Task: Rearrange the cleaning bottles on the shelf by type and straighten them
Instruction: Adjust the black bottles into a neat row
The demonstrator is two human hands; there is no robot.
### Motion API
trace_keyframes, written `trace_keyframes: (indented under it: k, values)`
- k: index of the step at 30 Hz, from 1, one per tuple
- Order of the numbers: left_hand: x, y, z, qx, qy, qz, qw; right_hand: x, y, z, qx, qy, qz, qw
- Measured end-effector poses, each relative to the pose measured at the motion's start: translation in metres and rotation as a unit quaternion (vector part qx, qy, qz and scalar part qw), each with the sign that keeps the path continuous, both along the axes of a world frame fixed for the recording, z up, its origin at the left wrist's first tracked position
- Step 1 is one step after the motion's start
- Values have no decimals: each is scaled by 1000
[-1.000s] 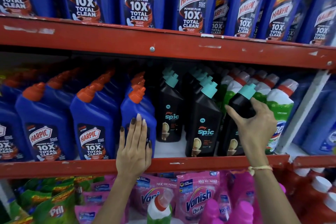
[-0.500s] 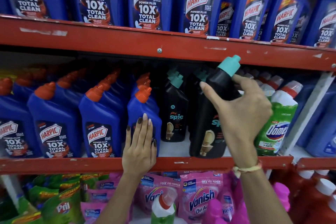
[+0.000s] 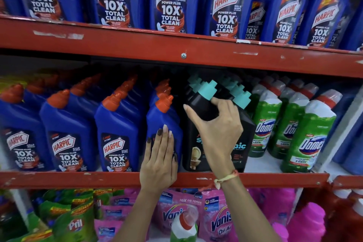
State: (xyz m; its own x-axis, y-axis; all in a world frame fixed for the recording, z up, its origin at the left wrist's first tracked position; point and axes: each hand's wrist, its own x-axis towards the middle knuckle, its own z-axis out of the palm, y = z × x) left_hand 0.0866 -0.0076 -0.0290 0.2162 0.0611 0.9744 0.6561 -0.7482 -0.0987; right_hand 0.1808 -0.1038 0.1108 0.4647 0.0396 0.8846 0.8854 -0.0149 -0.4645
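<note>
My right hand [image 3: 218, 129] grips the shoulder of a black Spic bottle [image 3: 196, 143] with a teal cap, which stands at the front of the middle shelf. A second black Spic bottle [image 3: 244, 133] stands right beside it. My left hand [image 3: 160, 159] lies flat, fingers together, against the front of a blue Harpic bottle [image 3: 163, 122] with an orange cap, just left of the held bottle. More blue Harpic bottles [image 3: 68, 133] fill the shelf to the left. Green Domex bottles [image 3: 310, 129] stand in rows to the right.
The red shelf edge [image 3: 78, 180] runs under my wrists, and another red beam [image 3: 137, 45] sits close above the caps. Tall Harpic bottles [image 3: 170, 0] fill the top shelf. Pink Vanish pouches [image 3: 216, 218] and green Pril pouches [image 3: 74, 222] lie below.
The black bottle, lifted and tilted half a second ago, has come down and left into the gap beside the blue Harpic bottle. My left hand has stayed on that Harpic bottle.
</note>
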Motion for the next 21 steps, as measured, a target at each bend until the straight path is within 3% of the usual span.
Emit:
trace_keyframes:
  k: [21]
  values:
    - [0,1,-1,15,-7,3,1000,2,-1,-15,-50,-4,-10,999]
